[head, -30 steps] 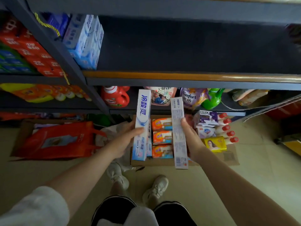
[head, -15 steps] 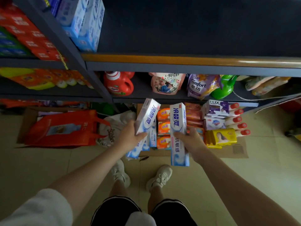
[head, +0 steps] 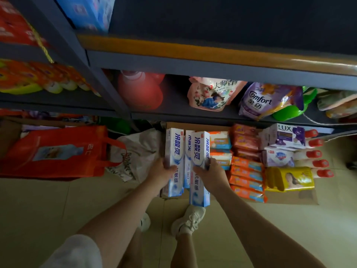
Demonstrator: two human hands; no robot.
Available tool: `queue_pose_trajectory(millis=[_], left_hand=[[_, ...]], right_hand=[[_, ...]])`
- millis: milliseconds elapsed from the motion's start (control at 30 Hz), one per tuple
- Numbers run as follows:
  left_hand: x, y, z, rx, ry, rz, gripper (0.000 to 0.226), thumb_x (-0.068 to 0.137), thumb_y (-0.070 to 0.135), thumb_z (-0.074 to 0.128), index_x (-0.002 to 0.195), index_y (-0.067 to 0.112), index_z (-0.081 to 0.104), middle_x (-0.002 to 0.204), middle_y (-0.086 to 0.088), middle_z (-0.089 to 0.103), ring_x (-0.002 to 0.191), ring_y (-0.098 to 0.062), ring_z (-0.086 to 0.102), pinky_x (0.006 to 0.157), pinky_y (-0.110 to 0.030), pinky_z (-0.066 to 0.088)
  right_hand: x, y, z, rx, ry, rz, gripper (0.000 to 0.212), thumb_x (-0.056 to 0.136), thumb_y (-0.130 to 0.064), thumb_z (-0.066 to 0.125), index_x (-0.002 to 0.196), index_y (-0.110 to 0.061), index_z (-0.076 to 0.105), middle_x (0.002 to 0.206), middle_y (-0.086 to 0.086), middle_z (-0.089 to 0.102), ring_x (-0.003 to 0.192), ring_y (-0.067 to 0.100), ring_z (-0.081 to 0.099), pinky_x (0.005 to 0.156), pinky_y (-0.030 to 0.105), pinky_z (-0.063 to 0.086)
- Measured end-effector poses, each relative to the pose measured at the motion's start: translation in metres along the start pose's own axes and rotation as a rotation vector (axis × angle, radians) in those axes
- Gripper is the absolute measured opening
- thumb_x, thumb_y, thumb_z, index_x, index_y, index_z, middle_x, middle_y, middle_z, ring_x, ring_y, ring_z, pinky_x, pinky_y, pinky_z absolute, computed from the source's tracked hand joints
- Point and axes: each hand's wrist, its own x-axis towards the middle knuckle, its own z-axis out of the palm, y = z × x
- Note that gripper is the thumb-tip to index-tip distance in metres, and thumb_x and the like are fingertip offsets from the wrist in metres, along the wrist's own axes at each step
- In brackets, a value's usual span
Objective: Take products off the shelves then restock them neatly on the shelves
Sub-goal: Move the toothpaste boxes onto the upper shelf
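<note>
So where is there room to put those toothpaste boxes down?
The dark upper shelf is bare to the right of the blue packs. The lower shelf has a gap between the red bottle and the pink pouch. The cardboard on the floor is crowded.

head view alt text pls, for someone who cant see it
Seen from above, a person's left hand and right hand each grip a white and blue toothpaste box over a cardboard sheet on the floor, covered with soap packs. Dark shelves above hold detergent pouches.
</note>
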Motion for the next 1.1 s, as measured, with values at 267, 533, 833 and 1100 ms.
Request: queue_pose_trajectory(millis=[267, 533, 833, 1100], left_hand=[[0.025, -0.02, 0.008, 0.092, -0.032, 0.097, 0.021, 0.091, 0.017, 0.055, 0.11, 0.01, 0.06, 0.105, -0.007, 0.066, 0.086, -0.014, 0.061, 0.071, -0.022, 0.045], [0.031, -0.022, 0.008, 0.314, -0.098, 0.15, 0.024, 0.093, 0.019, 0.051, 0.114, 0.008, 0.056, 0.115, -0.013, 0.06, 0.101, -0.023, 0.061, 0.085, -0.033, 0.051], [-0.011, 0.0, -0.044, 0.33, -0.173, 0.172, 0.05, 0.095, 0.025, 0.05, 0.142, 0.018, 0.034, 0.142, 0.002, 0.043, 0.124, -0.012, 0.046, 0.092, -0.019, 0.038], [-0.076, 0.087, -0.17, 0.164, 0.067, 0.453, 0.023, 0.096, 0.02, 0.048, 0.117, 0.017, 0.056, 0.102, 0.005, 0.064, 0.09, -0.003, 0.061, 0.073, -0.006, 0.044]], right_hand=[[0.031, 0.002, 0.022, -0.066, 0.042, -0.017, 0.035, 0.086, -0.03, 0.063, 0.111, -0.01, 0.049, 0.106, 0.006, 0.061, 0.092, 0.024, 0.058, 0.072, 0.036, 0.05], [0.024, 0.006, 0.028, -0.293, 0.144, -0.1, 0.046, 0.088, -0.036, 0.06, 0.123, -0.018, 0.037, 0.125, 0.007, 0.046, 0.11, 0.03, 0.054, 0.075, 0.044, 0.053], [-0.01, -0.037, 0.001, -0.314, 0.208, -0.31, 0.043, 0.093, -0.03, 0.05, 0.132, -0.015, 0.037, 0.136, 0.005, 0.038, 0.113, 0.03, 0.053, 0.077, 0.041, 0.049], [-0.082, -0.229, -0.035, -0.008, 0.375, -1.13, 0.031, 0.088, -0.005, 0.039, 0.114, -0.005, 0.057, 0.115, 0.01, 0.054, 0.104, 0.019, 0.052, 0.087, 0.026, 0.041]])
